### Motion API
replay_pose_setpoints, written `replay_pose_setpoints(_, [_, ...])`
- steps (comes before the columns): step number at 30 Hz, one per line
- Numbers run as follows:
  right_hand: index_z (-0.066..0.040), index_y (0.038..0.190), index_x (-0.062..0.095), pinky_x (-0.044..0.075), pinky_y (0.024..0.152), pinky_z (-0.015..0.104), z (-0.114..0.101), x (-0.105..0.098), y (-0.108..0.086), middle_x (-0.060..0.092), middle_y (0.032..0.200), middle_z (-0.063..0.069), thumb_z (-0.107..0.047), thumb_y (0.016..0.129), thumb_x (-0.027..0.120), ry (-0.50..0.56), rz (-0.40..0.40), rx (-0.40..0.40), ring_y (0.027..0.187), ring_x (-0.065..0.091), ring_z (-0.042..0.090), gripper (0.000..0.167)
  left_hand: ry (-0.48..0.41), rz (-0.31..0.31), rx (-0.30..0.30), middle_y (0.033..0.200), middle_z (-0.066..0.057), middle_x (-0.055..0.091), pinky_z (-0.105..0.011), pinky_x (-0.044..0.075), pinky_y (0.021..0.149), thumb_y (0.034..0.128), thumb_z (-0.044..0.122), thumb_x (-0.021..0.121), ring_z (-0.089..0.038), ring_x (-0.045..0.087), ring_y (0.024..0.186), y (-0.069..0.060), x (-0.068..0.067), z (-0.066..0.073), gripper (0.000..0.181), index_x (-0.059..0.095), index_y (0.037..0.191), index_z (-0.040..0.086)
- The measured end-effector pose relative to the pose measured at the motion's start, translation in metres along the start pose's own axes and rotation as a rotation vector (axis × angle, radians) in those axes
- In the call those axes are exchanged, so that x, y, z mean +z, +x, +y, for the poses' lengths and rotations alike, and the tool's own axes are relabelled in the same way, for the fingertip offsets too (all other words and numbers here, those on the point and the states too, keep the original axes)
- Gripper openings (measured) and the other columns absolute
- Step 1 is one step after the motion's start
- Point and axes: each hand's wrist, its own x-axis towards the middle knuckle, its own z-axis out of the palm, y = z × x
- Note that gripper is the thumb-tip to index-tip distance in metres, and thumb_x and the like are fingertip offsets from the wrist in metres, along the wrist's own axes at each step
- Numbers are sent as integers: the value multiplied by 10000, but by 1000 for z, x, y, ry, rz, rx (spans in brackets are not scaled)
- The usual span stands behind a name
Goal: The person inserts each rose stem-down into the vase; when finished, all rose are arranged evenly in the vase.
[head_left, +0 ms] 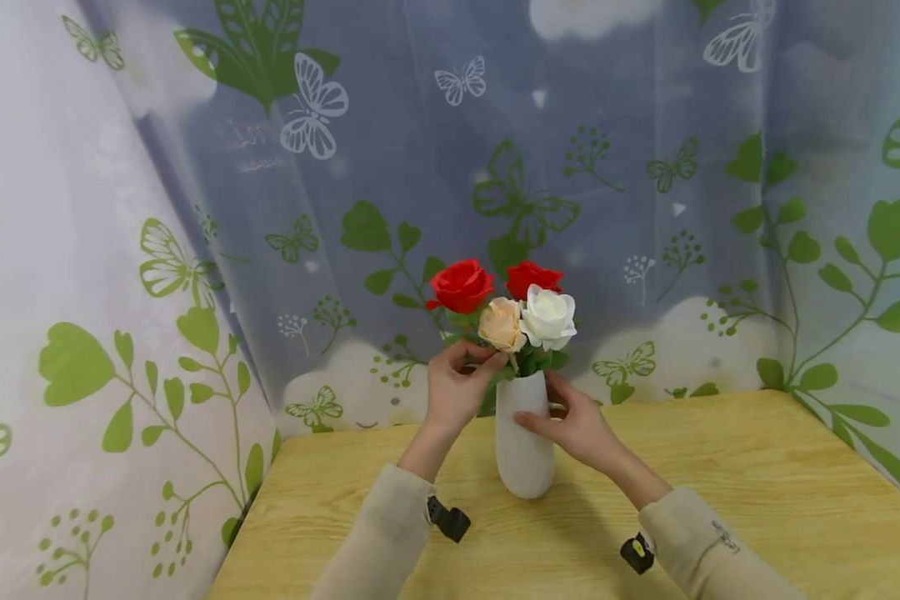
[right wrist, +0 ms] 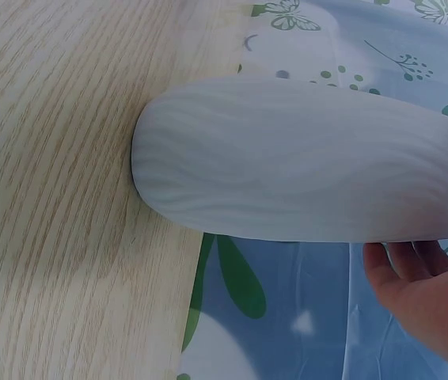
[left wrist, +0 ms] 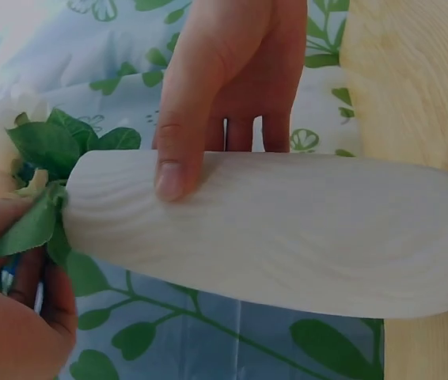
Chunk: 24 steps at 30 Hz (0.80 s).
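A white ribbed vase (head_left: 523, 467) stands upright on the table, holding artificial-looking roses. In the head view, a peach rose (head_left: 502, 323) and a white rose (head_left: 548, 317) are in front, with two red roses (head_left: 461, 286) behind. My left hand (head_left: 459, 385) pinches the peach rose's stem just above the vase mouth; green leaves (left wrist: 38, 226) partly cover the fingertips in the left wrist view. My right hand (head_left: 581, 421) grips the upper vase, thumb across its front and fingers mostly hidden behind it. The right wrist view shows the vase's lower end (right wrist: 208, 158).
The wood-grain table (head_left: 330, 500) ends just behind the vase. A curtain (head_left: 435, 175) printed with leaves and butterflies hangs along the back and sides. Black wrist straps with small devices (head_left: 448, 518) sit at both sleeve cuffs.
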Motion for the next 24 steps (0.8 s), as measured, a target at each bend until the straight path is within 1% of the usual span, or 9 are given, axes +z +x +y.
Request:
replay_pose_setpoints(3, [-160,1601,420,574,1034,540,0,0,0,608,1462,167,-302,967,794,1,-3,-8,1311,622,366,749,22,7,-51,854,-116,782,-204,568,652,875,62,801,-55,686,758,-1,6,-2,88,750,856,-7])
replay_pose_setpoints(5, [-150,1602,417,575,1034,529,1,1,0,608,1462,167,-302,971,789,-3,-7,-16,1311,622,364,748,49,14,-82,783,-49,750,-206,537,608,850,66,793,-53,643,707,-2,10,-2,78,751,819,8])
replay_pose_setpoints(7, [-153,1598,423,578,1032,519,1,3,0,614,1456,161,-300,970,790,-2,-8,-17,1306,627,353,742,76,26,-112,700,-3,696,-212,489,548,837,73,785,-61,585,615,-4,12,-1,79,749,787,22])
replay_pose_setpoints(10, [-153,1592,432,585,1024,503,0,6,-1,620,1452,154,-292,970,791,-7,-7,-26,1299,632,342,732,94,39,-135,653,3,667,-214,455,509,830,77,794,-66,538,545,-6,12,-2,95,756,777,7])
replay_pose_setpoints(12, [-160,1586,443,588,1018,505,-1,7,0,629,1444,152,-290,964,799,-14,1,-29,1292,638,341,729,99,40,-148,687,-53,705,-205,462,515,837,77,806,-63,548,547,-6,9,-2,101,771,802,-11])
replay_pose_setpoints(15, [-162,1586,445,585,1020,518,-3,7,1,626,1452,152,-297,962,801,-23,0,-36,1294,638,345,730,94,15,-166,856,-141,771,-195,497,566,874,95,815,-48,611,628,-5,4,-1,124,797,878,-27])
replay_pose_setpoints(17, [-176,1583,451,579,1027,536,-5,6,2,625,1455,146,-303,955,808,-19,0,-32,1299,637,344,733,78,-6,-172,968,-182,784,-194,520,603,904,103,805,-52,649,688,-5,0,-2,141,810,942,-32])
replay_pose_setpoints(20, [-189,1583,448,571,1038,548,-6,5,3,617,1464,140,-314,954,809,-15,-9,-24,1308,631,344,736,40,-29,-182,1084,-182,780,-194,541,654,934,124,794,-56,673,789,-6,-5,-5,165,820,1028,-9])
replay_pose_setpoints(24, [-194,1582,446,571,1040,549,-4,5,3,620,1456,141,-318,949,814,-15,-8,-13,1314,627,346,742,6,-34,-162,1125,-159,785,-183,555,706,940,147,801,-62,677,899,-11,-9,-12,196,825,1099,36])
